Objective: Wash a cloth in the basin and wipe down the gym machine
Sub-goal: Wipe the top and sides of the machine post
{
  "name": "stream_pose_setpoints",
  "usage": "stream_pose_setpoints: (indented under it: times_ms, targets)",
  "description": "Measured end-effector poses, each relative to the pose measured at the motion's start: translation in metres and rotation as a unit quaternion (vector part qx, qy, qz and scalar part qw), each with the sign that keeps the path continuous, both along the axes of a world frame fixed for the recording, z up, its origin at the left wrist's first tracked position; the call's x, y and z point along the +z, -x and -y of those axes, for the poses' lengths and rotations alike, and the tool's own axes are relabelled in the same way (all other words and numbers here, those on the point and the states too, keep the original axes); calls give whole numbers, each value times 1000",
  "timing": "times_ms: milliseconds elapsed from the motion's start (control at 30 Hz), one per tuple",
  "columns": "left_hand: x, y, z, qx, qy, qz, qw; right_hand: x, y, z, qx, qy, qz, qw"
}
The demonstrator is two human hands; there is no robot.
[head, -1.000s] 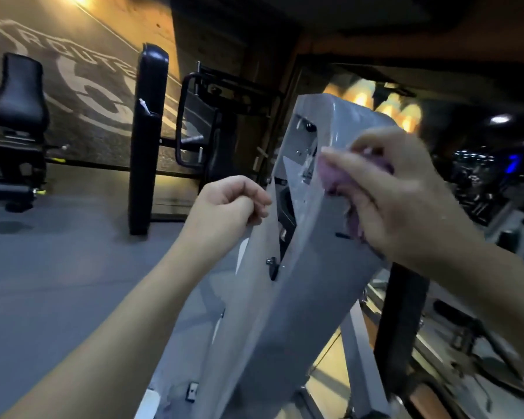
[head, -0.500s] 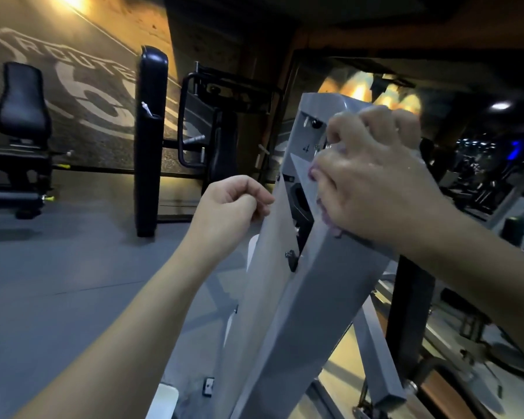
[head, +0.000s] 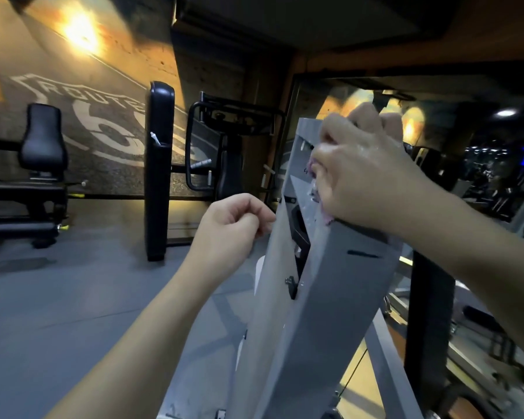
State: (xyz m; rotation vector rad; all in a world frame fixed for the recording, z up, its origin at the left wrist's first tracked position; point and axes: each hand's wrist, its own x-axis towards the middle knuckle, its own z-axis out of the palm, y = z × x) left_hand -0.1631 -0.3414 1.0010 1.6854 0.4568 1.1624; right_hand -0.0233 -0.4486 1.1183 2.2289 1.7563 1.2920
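Observation:
The grey metal upright of the gym machine (head: pixel 339 291) slants up through the middle of the head view. My right hand (head: pixel 363 176) is wet and grips a purple cloth (head: pixel 325 217) against the top of the upright; only small bits of cloth show under the palm. My left hand (head: pixel 230 228) hovers just left of the upright's edge, fingers curled in a loose fist with nothing visible inside it. Water drops glisten on the metal near the cloth.
A tall black padded post (head: pixel 159 164) stands on the grey floor to the left. A black seat machine (head: pixel 40 167) sits far left against the painted wall. A black frame (head: pixel 230 152) is behind the upright, and a black column (head: pixel 430 313) stands at right.
My right hand slid the cloth up the upright, from its front face to the top edge, and now curls over it. My left hand stayed almost still.

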Motion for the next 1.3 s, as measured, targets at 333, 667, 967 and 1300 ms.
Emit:
stream_pose_setpoints:
  times_ms: [333, 667, 967, 1300]
  targets:
    - [25, -17, 1, 11, -18, -14, 1000, 19, -24, -4, 103, 39, -4, 994]
    - [39, -44, 31, -69, -7, 22, 997, -48, -73, 62, 292, -36, 25, 955]
    - [39, -76, 61, 79, -21, 44, 996, -37, -101, 67, 354, -52, -55, 932]
    - [41, -90, 74, 178, -76, -3, 981, -24, -109, 53, 389, -68, -110, 912]
